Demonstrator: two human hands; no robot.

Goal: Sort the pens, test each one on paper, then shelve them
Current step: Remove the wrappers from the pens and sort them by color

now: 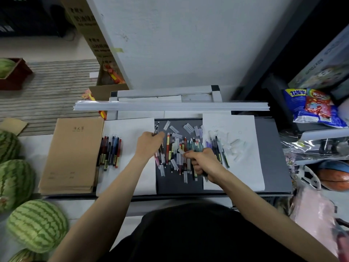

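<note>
A dark grey worktop [272, 157] carries everything. At its left edge lies a stack of brown notebooks [72, 156]. Just beside them a white sheet [130, 129] reaches from the far edge to the near edge, and a second white sheet [243, 167] lies toward the right edge. Along the far edge runs a long bundle of white strips [170, 106].

Between the two sheets, on the bare middle of the worktop, sits a loose heap of pens [174, 150] mixed with clear caps [188, 127]. A sorted row of pens [110, 151] lies side by side on the left edge of the left sheet, and more clear caps [234, 148] are scattered on the right sheet.

The left hand [148, 143] has its fingers clamped on a dark pen [156, 129] at the heap's left side. The right hand [204, 163] is closed around a bunch of pens [196, 146] over the heap's right side.
</note>
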